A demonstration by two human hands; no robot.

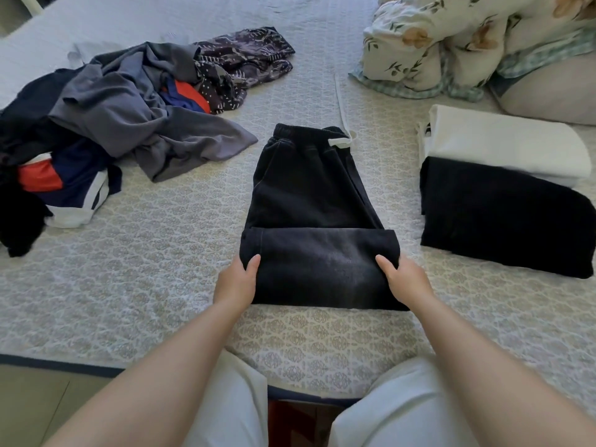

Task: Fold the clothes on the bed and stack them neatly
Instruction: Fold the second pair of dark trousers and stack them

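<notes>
Knees (403, 411) in pale cloth are seen nearest, at the bed (322, 343) edge; both forearms are extended over the quilt. Left hand (237, 282): thumb laid on top of the folded lower part of the black trousers (309, 195), fingers tucked under its left edge, so the fold is gripped. Right hand (404, 279): the same hold is taken on the right edge. Trousers: laid mid-bed, waistband (306, 132) far, a white drawstring (342, 137) trailing from it; the lower part is doubled up over the upper part; folding is judged part done, one more fold likely needed. Done: a folded black piece (503, 217) and a folded white piece (503, 143), set at right, overlapping, not yet squared as a stack. Left: an unfolded heap (113, 124) at left, several garments, grey, navy, patterned. Bedding (451, 43), floral, is bundled far right.
</notes>
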